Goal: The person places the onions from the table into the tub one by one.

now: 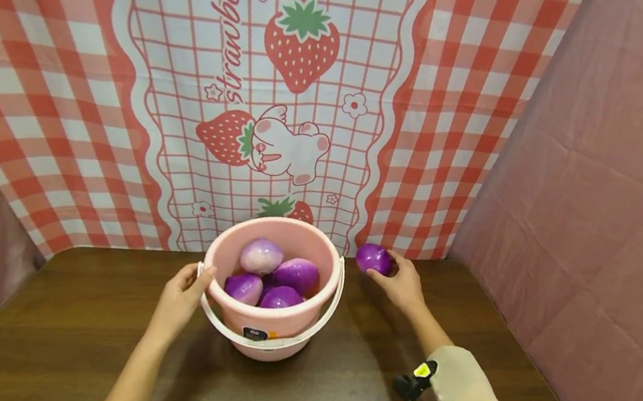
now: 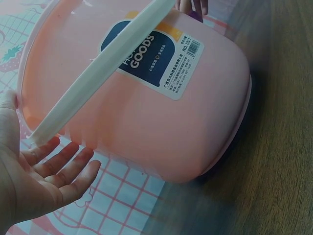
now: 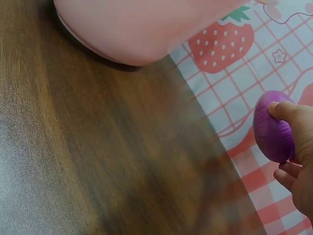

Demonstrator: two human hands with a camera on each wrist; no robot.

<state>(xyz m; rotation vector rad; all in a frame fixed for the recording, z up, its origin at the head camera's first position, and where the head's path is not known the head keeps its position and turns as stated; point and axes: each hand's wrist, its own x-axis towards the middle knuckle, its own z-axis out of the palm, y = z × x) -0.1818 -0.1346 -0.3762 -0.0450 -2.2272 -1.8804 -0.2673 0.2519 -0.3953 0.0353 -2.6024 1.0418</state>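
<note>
A pink bucket (image 1: 273,325) stands on the wooden table, its white handle (image 1: 304,340) hanging down across the front. Several purple onions (image 1: 296,276) lie inside it, one of them paler than the rest. My left hand (image 1: 180,297) grips the bucket's left rim near the handle joint, thumb over the edge and fingers along the outside, as the left wrist view shows. To the right of the bucket, my right hand (image 1: 404,284) holds a purple onion (image 3: 275,128) between thumb and fingers. That onion is above the table's back edge, apart from the bucket.
Brown tabletop (image 1: 84,318) stretches around the bucket. Behind it hangs a red-and-white checked cloth (image 1: 447,109) with strawberry prints, and pink fabric (image 1: 605,195) hangs at both sides. A black device (image 1: 415,380) is strapped at my right wrist.
</note>
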